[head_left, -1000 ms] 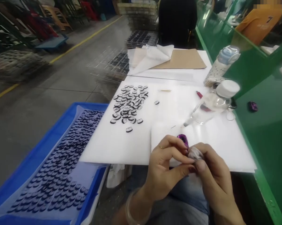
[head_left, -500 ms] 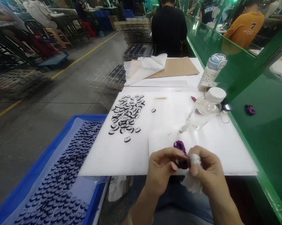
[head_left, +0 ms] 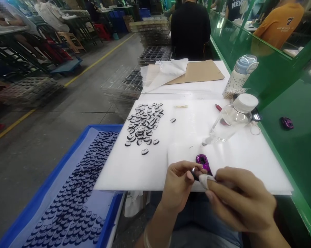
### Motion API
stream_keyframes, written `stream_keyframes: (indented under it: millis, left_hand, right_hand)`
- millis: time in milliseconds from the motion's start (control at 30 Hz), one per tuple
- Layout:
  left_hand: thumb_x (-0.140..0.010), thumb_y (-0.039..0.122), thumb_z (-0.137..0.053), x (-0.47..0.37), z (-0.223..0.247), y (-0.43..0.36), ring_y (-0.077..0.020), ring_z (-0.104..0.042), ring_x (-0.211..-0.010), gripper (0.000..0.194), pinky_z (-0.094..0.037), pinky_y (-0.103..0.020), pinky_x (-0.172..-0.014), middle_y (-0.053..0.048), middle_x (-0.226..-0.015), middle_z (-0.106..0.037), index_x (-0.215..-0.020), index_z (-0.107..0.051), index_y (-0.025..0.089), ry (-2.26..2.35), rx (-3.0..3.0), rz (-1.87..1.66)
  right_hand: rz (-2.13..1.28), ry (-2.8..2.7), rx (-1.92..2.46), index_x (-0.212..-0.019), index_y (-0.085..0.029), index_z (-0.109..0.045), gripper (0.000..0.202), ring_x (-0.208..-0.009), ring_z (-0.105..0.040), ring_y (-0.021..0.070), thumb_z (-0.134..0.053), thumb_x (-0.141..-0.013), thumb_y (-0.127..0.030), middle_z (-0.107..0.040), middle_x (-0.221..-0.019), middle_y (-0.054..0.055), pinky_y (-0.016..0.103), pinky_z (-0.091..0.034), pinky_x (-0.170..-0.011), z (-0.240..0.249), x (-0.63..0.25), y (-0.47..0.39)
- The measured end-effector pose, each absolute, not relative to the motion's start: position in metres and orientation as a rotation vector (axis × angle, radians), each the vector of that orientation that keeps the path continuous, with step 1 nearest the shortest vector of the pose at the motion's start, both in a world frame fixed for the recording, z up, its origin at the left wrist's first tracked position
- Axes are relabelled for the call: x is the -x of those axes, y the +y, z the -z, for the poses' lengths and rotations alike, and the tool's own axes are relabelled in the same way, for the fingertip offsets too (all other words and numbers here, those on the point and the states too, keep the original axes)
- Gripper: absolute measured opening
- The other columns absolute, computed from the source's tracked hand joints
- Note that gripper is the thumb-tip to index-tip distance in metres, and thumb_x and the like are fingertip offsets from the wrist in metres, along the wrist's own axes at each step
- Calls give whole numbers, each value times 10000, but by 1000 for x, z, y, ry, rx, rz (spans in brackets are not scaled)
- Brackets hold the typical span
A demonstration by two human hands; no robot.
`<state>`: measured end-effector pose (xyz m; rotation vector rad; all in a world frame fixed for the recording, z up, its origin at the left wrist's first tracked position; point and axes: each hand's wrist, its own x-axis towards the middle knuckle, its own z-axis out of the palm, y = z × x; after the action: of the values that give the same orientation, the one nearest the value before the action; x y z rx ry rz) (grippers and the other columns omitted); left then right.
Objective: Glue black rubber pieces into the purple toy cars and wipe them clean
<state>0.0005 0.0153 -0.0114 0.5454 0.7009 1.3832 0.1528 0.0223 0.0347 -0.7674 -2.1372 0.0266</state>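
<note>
Near the front edge of the white work surface (head_left: 145, 172), my left hand (head_left: 179, 186) pinches a small dark glossy piece (head_left: 195, 173) between thumb and fingers. My right hand (head_left: 241, 198) is closed on a white cloth (head_left: 206, 180), whose wrapped tip touches the dark piece. Just behind my fingers lies a shiny purple car-shaped part (head_left: 204, 162), partly hidden by them. A pile of small black-edged curved pieces (head_left: 145, 125) is spread on the left of the surface, and one such piece (head_left: 173, 120) lies apart from it.
A clear bottle with a white lid (head_left: 231, 120) and a speckled drinking bottle (head_left: 239, 77) stand at the right. On the left, a blue tray (head_left: 64, 155) holds rows of dark pieces. Cardboard (head_left: 199, 71) lies at the back; a person in black (head_left: 190, 31) sits beyond.
My right hand has turned and spread over to the right, with the cloth now wrapped at its fingertips against the dark piece. The whole view has shifted slightly.
</note>
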Motion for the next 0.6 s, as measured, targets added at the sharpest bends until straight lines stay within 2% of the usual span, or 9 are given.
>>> stream_keyframes:
  millis: [133, 200, 300, 367, 433, 500, 600]
  left_hand:
    - [-607, 562, -920, -2, 10, 16, -164, -704, -622, 390, -608, -277, -657, -32, -650, -751, -746, -812, 214, 704, -577, -1376]
    - [-653, 549, -902, -2, 9, 17, -153, -717, -643, 348, -611, -258, -686, -26, -674, -764, -761, -819, 229, 706, -597, -1384]
    - [-627, 554, -913, -1, 6, 14, -136, -719, -632, 350, -605, -213, -644, -20, -703, -782, -778, -829, 249, 708, -623, -1389]
    - [-628, 479, -938, 2, 5, 9, -141, -723, -639, 301, -602, -205, -622, -19, -718, -789, -794, -833, 251, 760, -699, -1390]
    - [-689, 322, -932, 5, 5, 3, -159, -735, -695, 208, -610, -226, -647, -16, -783, -802, -864, -835, 264, 958, -971, -1463]
    - [-746, 185, -886, 6, 5, -1, -175, -737, -755, 245, -616, -264, -697, -13, -859, -802, -963, -822, 282, 1242, -1418, -1550]
    - [-792, 139, -836, 5, 8, -3, -195, -708, -767, 281, -607, -312, -703, -36, -868, -769, -1046, -788, 248, 1428, -1964, -1514]
  right_hand:
    - [-8, -2101, 814, -1028, -209, -690, 182, -607, -591, 113, -611, -887, -124, -668, -867, 56, 231, -529, -525, -38, -155, 24]
    - [-46, -2112, 747, -967, -203, -693, 159, -657, -626, 130, -580, -888, -123, -677, -874, 61, 245, -546, -556, -38, -153, 26]
    - [-93, -2118, 717, -873, -205, -684, 109, -601, -595, 113, -589, -870, -152, -666, -836, 45, 248, -508, -513, -36, -162, 26]
    - [-146, -2027, 830, -910, -210, -709, 113, -606, -596, 107, -627, -872, -143, -659, -847, 40, 241, -473, -493, -32, -175, 24]
    - [-265, -1884, 1008, -949, -217, -734, 131, -612, -587, 106, -648, -895, -134, -655, -854, 38, 241, -430, -474, -25, -185, 22]
    - [-449, -1800, 1178, -941, -216, -746, 108, -607, -574, 113, -650, -925, -171, -654, -828, 35, 247, -404, -464, -16, -190, 20]
    - [-647, -1760, 1308, -888, -196, -744, 119, -605, -582, 120, -655, -942, -252, -656, -781, 31, 245, -424, -478, -4, -185, 18]
